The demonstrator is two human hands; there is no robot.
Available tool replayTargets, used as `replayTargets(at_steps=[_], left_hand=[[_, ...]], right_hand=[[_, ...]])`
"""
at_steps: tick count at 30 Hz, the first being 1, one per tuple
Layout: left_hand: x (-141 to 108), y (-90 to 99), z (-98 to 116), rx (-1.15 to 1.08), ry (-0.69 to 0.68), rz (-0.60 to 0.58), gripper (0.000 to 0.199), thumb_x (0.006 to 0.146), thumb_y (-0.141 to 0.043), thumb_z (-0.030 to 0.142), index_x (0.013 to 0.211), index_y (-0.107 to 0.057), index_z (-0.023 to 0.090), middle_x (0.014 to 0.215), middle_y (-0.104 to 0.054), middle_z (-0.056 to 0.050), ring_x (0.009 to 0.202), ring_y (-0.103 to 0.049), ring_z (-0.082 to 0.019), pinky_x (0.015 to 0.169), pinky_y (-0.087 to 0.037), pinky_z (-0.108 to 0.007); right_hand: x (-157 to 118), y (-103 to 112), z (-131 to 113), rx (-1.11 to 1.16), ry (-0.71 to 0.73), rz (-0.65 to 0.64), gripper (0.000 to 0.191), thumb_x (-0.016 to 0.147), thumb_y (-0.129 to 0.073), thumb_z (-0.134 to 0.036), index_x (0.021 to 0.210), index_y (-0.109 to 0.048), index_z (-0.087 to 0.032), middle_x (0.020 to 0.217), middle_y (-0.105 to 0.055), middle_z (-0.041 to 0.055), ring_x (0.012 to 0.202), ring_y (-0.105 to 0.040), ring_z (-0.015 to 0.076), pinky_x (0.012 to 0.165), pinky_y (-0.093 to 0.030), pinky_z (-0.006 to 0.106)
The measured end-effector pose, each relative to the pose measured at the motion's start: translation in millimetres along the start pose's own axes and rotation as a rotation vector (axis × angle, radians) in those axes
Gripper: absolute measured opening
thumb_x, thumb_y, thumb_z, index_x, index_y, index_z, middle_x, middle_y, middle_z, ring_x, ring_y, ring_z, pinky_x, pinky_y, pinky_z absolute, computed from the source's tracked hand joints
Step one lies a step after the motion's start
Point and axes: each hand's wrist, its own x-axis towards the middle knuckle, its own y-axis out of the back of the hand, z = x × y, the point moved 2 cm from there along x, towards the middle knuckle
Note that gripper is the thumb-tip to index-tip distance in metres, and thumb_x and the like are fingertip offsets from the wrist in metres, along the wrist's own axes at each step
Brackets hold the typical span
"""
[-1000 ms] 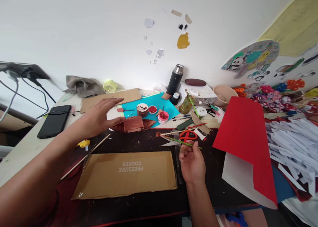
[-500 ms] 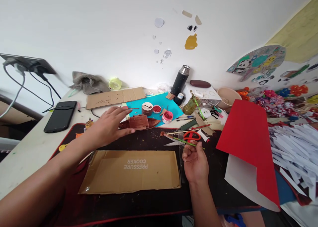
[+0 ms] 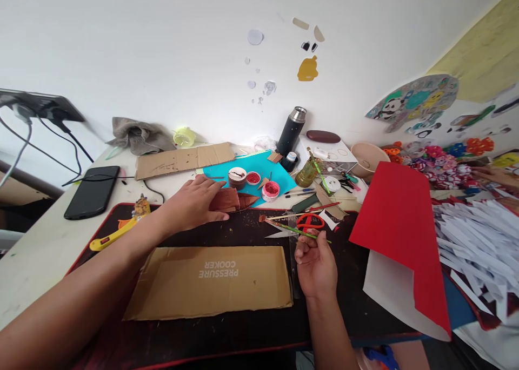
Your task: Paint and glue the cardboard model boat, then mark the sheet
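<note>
My left hand (image 3: 198, 200) reaches over the brown-painted cardboard boat (image 3: 225, 200), covering its left part. Its fingers are stretched and the thumb points right; whether they touch the boat is hidden. In my right hand (image 3: 318, 259), palm up, a thin green paintbrush (image 3: 302, 232) is pinched between thumb and fingers, bristles toward the left. Just beyond it lie orange-handled scissors (image 3: 310, 222) and a second brush (image 3: 279, 216). Open paint pots, one brown (image 3: 237, 178), one red (image 3: 253, 178) and one pink-red (image 3: 270, 190), stand on blue paper (image 3: 287, 183).
A flat cardboard piece (image 3: 203, 297) lies on the dark mat in front. To the left are a yellow cutter (image 3: 115, 236) and a phone (image 3: 92, 192). Red paper (image 3: 393, 213), white paper strips (image 3: 472, 251) and another person's hand (image 3: 500, 175) are at right. A flask (image 3: 291, 132) stands behind.
My left hand has moved right, over the boat, uncovering more of the yellow cutter. The right hand keeps the brush in nearly the same place. Another person's hand has appeared at the right edge.
</note>
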Motion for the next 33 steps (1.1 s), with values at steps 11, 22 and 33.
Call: replayTargets(at_steps=[11,22,33], left_hand=[[-1.7,-0.4,-2.5,-0.024,-0.079,0.003,0.075,0.099,-0.061,0.071,0.157,-0.061,0.024,0.155,-0.069,-0.016,0.145,-0.058,-0.045,0.122,-0.043,-0.059],[0.2,16.1,-1.1,-0.131,-0.380,-0.110,0.069,0.098,-0.072,0.056,0.163,-0.057,0.037,0.161,-0.067,-0.006,0.149,-0.058,-0.038,0.129,-0.038,-0.051],[6.3,10.2,-4.7,0.011,-0.405,-0.154,0.080,0.091,-0.073,0.041,0.168,-0.051,0.037,0.163,-0.065,-0.008,0.151,-0.054,-0.039,0.127,-0.036,-0.050]], right_hand=[[1.0,1.0,-0.2,0.005,-0.007,-0.013,0.054,0.072,-0.101,-0.066,0.090,-0.078,-0.021,0.072,-0.080,0.0014,0.048,-0.064,0.0144,0.040,-0.046,0.025],[1.6,2.0,0.7,0.036,-0.014,-0.010,0.052,0.076,-0.099,-0.065,0.090,-0.076,-0.021,0.072,-0.080,0.0013,0.047,-0.064,0.0141,0.039,-0.045,0.025],[1.4,1.7,0.1,0.016,-0.022,-0.011,0.052,0.075,-0.099,-0.065,0.089,-0.076,-0.021,0.072,-0.080,0.0012,0.047,-0.065,0.0144,0.039,-0.046,0.025]])
